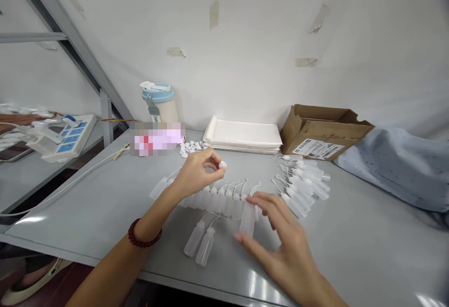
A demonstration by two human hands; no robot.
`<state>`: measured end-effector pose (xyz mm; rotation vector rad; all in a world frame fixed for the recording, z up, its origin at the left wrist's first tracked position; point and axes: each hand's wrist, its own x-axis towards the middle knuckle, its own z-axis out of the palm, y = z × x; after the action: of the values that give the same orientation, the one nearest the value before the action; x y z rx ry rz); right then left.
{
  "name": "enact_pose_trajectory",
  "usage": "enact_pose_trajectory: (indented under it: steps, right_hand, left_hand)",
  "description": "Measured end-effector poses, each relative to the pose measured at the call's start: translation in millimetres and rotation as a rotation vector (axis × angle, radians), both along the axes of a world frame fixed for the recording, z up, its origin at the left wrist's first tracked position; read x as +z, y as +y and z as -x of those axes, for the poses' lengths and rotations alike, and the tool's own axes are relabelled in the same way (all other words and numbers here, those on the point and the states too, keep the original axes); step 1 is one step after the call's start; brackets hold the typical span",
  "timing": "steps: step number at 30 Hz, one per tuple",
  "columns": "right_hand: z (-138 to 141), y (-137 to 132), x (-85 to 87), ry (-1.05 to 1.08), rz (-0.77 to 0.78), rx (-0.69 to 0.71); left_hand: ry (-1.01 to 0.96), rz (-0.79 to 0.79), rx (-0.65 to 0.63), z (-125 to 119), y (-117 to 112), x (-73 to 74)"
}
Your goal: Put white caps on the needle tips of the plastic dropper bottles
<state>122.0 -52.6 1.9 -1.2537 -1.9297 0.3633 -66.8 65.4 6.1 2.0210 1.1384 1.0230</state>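
My left hand pinches a small white cap between thumb and fingertips, above a row of squeeze bottles. These are translucent plastic with thin bent spouts. My right hand has its fingers spread around one squeeze bottle at the row's right end; whether the fingertips touch it I cannot tell. Two more bottles lie closer to the table's front edge. To the right lies a heap of similar bottles. A small pile of white caps sits behind my left hand.
White padded envelopes are stacked against the wall beside an open cardboard box. Grey cloth lies at the right. A blue-lidded cup stands at the back left. A white cable crosses the table. Another person's hand shows far left.
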Motion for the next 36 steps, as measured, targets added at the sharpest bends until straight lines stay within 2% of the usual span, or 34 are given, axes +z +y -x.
enact_pose_trajectory:
  steps: [2,5,8,11,14,19,24,33,36]
  right_hand:
    - [-10.4,15.2,9.8,0.059,0.043,-0.007]
    - [-22.3,34.2,15.0,0.187,0.175,0.051]
    - [-30.9,45.4,10.3,0.406,0.414,0.16]
    - [-37.2,49.1,-0.8,0.67,0.648,0.269]
    - [-41.7,48.5,-9.7,0.842,0.779,0.291]
    - [-45.9,46.6,-11.0,1.013,0.847,0.3]
    - [-47.6,46.2,-14.4,1.133,0.931,0.384]
    - [-46.2,47.4,-13.7,1.086,0.934,0.45]
    - [-47.3,47.1,-12.2,1.075,0.922,0.463]
  left_hand:
    - [-0.083,0.147,-0.051,-3.7,-5.6,4.2]
    - [-0.137,0.36,-0.183,-9.9,-13.9,8.7]
    - [-0.14,0.435,-0.273,-17.2,-20.1,8.3]
    - [-0.134,0.482,-0.293,-23.4,-22.9,4.0]
    - [-0.096,0.51,-0.303,-25.5,-23.3,1.1]
    - [-0.062,0.528,-0.335,-25.0,-23.5,5.0]
    - [-0.118,0.629,-0.375,-27.8,-26.6,8.8]
    - [-0.265,0.785,-0.435,-30.1,-29.0,5.4]
    - [-0.299,0.797,-0.405,-30.5,-27.9,3.5]
